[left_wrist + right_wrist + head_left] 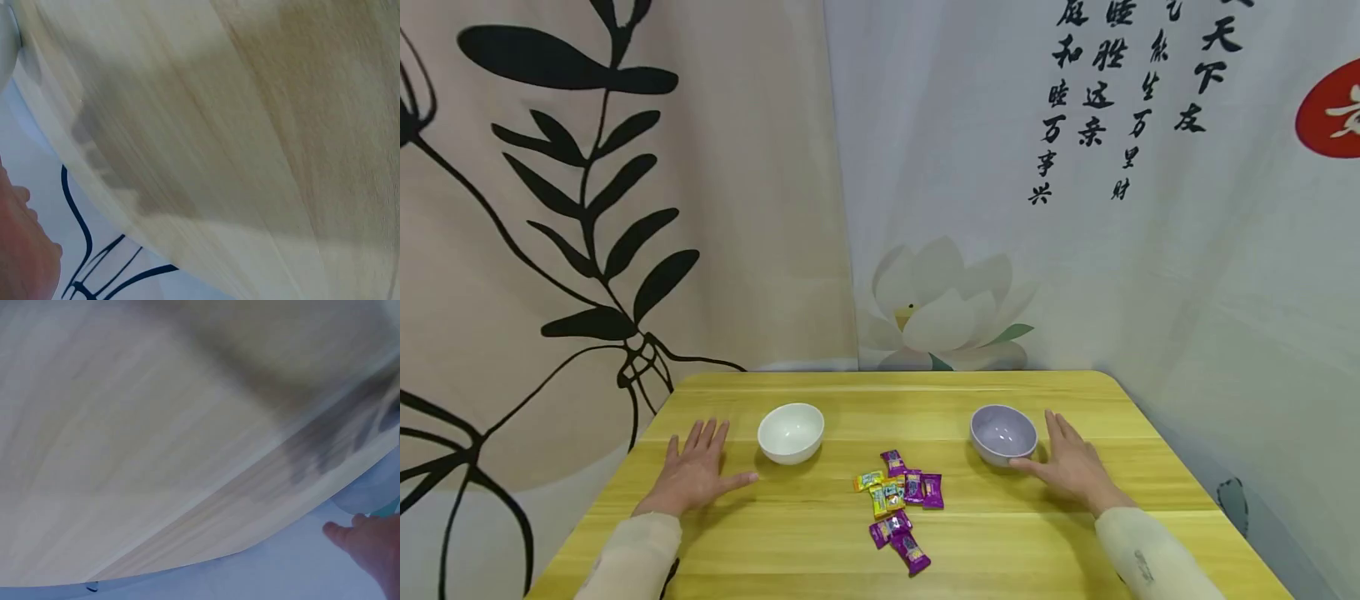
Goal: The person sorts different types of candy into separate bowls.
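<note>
Left of purple-and-yellow wrapped candies (pixel 895 493): round white bowl (pixel 791 434), left hand (pixel 695 476) wide. Right: round lilac bowl (pixel 1003 433), right hand (pixel 1072 467) wide. Behind: black script (pixel 1057 92) "和睦万事兴".

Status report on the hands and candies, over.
Left hand empty, beside white bowl. Right hand empty, at purple bowl, contact unclear. Wrapped candies grouped between hands, untouched. Nothing visibly blocking them.

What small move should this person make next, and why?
I'd probably have the right hand reach inward to the rightmost purple packet. It looks like the packet nearest that hand, which holds nothing, and it lies on the table with the other packets, while the white bowl and the lavender bowl look empty.
</note>
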{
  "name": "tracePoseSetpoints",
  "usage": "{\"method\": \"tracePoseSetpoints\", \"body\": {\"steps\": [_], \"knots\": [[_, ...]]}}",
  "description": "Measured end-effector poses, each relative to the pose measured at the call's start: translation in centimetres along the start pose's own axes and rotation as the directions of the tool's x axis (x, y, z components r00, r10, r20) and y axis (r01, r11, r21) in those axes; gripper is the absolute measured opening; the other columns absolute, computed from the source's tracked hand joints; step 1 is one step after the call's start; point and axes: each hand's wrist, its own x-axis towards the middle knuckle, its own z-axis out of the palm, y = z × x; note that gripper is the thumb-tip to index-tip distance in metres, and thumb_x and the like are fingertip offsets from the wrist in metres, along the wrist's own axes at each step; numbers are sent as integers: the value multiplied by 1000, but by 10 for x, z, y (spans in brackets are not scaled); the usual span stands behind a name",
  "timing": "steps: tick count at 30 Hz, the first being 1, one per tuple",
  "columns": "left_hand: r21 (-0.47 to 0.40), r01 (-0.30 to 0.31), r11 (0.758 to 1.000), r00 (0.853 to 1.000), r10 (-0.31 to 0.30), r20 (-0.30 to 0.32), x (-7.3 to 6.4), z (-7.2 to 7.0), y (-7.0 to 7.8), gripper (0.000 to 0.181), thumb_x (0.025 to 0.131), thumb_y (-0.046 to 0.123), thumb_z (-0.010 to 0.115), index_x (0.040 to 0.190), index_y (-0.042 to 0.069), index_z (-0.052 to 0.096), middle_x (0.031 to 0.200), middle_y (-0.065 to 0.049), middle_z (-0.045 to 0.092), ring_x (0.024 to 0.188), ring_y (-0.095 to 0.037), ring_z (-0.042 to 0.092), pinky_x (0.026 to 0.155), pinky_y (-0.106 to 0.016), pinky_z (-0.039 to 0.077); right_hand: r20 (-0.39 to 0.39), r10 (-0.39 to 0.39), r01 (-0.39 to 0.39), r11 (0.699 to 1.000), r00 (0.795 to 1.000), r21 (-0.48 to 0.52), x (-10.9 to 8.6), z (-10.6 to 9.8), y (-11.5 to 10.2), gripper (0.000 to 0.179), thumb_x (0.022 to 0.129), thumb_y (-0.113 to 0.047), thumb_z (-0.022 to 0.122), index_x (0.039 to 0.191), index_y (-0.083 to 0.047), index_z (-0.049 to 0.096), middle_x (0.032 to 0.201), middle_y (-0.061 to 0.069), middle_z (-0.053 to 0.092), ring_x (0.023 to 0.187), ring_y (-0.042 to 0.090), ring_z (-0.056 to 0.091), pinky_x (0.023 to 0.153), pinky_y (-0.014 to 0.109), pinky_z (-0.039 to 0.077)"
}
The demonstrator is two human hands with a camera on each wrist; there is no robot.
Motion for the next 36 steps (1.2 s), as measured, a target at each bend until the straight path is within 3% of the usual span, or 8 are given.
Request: {"method": "tracePoseSetpoints", "body": {"steps": [10,18,27,36], "knots": [[17,-14,1000,1000,14,-7,0,-6,6,118,79,79,57,153,-5,22,156,-33,17,143,-51,13,108,-73,2,74,29,-45,975,997,218,16,5,-13,131,76,-65,75,154,10,0,155,37,12,139,55,21,107,67,26],[-3,-48,999,998,47,-38,-3,-14,17,117,79,80,57,153,-6,25,156,-32,21,144,-50,14,109,-71,5,92,40,-63,964,995,257,27,10,-20,133,73,-57,82,151,14,1,152,39,15,135,56,28,107,65,28],[-25,-83,996,995,81,-55,5,-15,37,115,80,75,61,154,-5,23,157,-30,21,146,-47,13,111,-68,3,148,79,-124,938,986,325,29,14,-23,133,73,-53,83,151,15,-1,150,40,14,135,57,27,109,65,25],[-48,-111,993,992,108,-60,10,-15,51,115,80,78,59,154,-3,23,158,-29,20,146,-47,14,111,-68,5,130,100,-140,925,986,352,31,15,-29,125,72,-48,86,150,14,10,145,37,27,128,51,39,106,62,32]]}}
